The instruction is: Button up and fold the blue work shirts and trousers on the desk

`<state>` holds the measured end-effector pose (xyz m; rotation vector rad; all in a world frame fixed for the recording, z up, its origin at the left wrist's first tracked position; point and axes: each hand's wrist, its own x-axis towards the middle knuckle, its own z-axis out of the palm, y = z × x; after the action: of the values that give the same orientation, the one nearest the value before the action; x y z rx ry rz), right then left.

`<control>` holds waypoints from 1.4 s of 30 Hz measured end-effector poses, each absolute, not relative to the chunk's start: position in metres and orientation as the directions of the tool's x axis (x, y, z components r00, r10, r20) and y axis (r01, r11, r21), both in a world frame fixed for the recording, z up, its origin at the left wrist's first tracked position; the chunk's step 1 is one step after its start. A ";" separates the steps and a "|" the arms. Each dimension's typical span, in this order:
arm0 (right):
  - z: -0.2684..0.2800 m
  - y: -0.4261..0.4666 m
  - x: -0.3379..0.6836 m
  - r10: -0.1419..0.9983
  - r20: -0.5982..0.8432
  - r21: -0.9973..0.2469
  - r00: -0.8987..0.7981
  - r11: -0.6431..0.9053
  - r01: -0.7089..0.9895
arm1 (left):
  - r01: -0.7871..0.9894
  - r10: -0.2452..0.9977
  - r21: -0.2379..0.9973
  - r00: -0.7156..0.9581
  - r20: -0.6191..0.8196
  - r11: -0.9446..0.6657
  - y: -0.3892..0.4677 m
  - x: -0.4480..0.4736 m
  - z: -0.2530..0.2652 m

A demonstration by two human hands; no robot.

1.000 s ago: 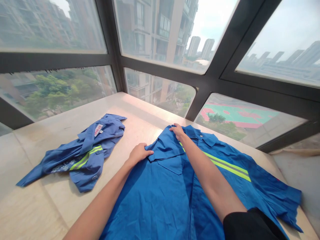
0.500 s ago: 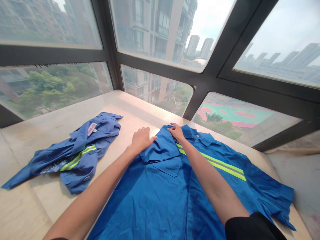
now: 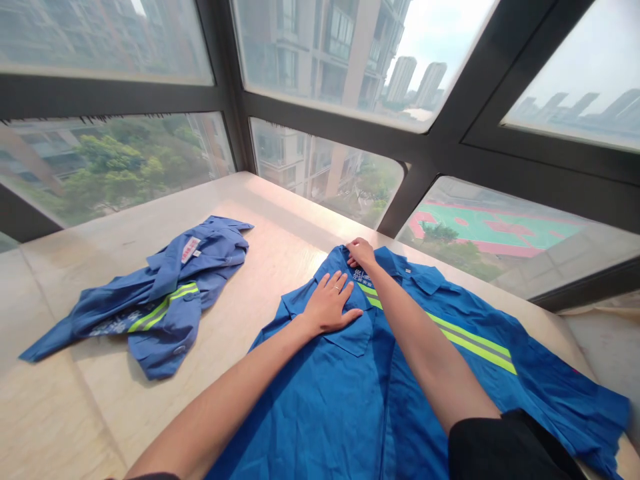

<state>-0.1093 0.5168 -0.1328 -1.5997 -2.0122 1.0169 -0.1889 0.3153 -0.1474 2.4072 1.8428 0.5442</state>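
A blue work shirt [image 3: 320,393] with yellow-green and grey stripes lies spread in front of me, its collar toward the window. My left hand [image 3: 331,305], with a ring on one finger, rests flat on the chest near a pocket flap, fingers spread. At the far shoulder edge, beside the collar, my right hand [image 3: 361,253] has its fingers curled around the fabric. White print on the chest shows partly between my hands. The shirt's left sleeve is bunched beside my left forearm.
A second, paler blue shirt [image 3: 170,293] lies crumpled to the left, with a white-and-red label and yellow-green stripes. Both garments rest on a beige stone ledge [image 3: 270,213]. Dark window frames [image 3: 330,143] border its far side, and a pale wall [image 3: 610,333] stands at the right.
My left hand has moved right, from the folded-over sleeve onto the chest, where it lies flat. The sleeve fold has opened outward to the left, uncovering print and stripes. My right hand keeps to the shoulder.
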 end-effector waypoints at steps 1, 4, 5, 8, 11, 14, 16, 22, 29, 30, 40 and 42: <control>-0.134 0.515 -0.106 0.941 -0.135 -0.744 -0.309 0.109 0.659 | 0.919 0.940 0.262 0.228 0.253 -0.294 0.315 -0.189 -0.146; -0.137 0.507 -0.094 0.914 -0.021 -0.774 -0.405 0.241 0.585 | 0.897 0.912 0.260 0.275 0.304 -0.357 0.313 -0.189 -0.144; -0.139 0.505 -0.091 0.900 0.041 -0.764 -0.435 0.309 0.567 | 0.891 0.903 0.255 0.290 0.317 -0.376 0.312 -0.188 -0.144; -0.141 0.502 -0.092 0.859 0.164 -0.627 -0.486 0.471 0.620 | 0.892 0.894 0.232 0.303 0.331 -0.389 0.310 -0.189 -0.144; -0.140 0.505 -0.105 0.871 0.147 -0.482 -0.470 0.478 0.734 | 0.880 0.873 0.210 0.340 0.349 -0.426 0.310 -0.189 -0.146; -0.138 0.508 -0.116 0.899 0.126 -0.459 -0.420 0.428 0.779 | 0.833 0.838 0.227 0.409 0.362 -0.505 0.312 -0.189 -0.149; -0.138 0.509 -0.121 0.918 0.104 -0.457 -0.382 0.385 0.802 | 0.813 0.827 0.246 0.424 0.369 -0.527 0.313 -0.188 -0.151; -0.132 0.510 -0.127 0.949 0.047 -0.434 -0.311 0.300 0.849 | 0.747 0.784 0.274 0.500 0.369 -0.606 0.310 -0.192 -0.151; -0.124 0.511 -0.130 0.964 -0.069 -0.436 -0.256 0.202 0.877 | 0.706 0.735 0.241 0.565 0.375 -0.665 0.305 -0.194 -0.146; -0.124 0.512 -0.130 0.966 -0.085 -0.438 -0.246 0.185 0.879 | 0.716 0.739 0.231 0.559 0.377 -0.659 0.304 -0.193 -0.146; -0.123 0.499 -0.122 0.934 -0.060 -0.424 -0.353 0.296 0.856 | 0.792 0.817 0.303 0.381 0.432 -0.530 0.290 -0.191 -0.150; -0.124 0.496 -0.121 0.920 -0.042 -0.364 -0.390 0.349 0.863 | 0.858 0.866 0.320 0.244 0.436 -0.403 0.283 -0.192 -0.148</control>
<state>-0.1209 0.4963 -0.1244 -1.6271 -2.4360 0.4952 -0.1921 0.2826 -0.1483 2.4662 1.7083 0.8804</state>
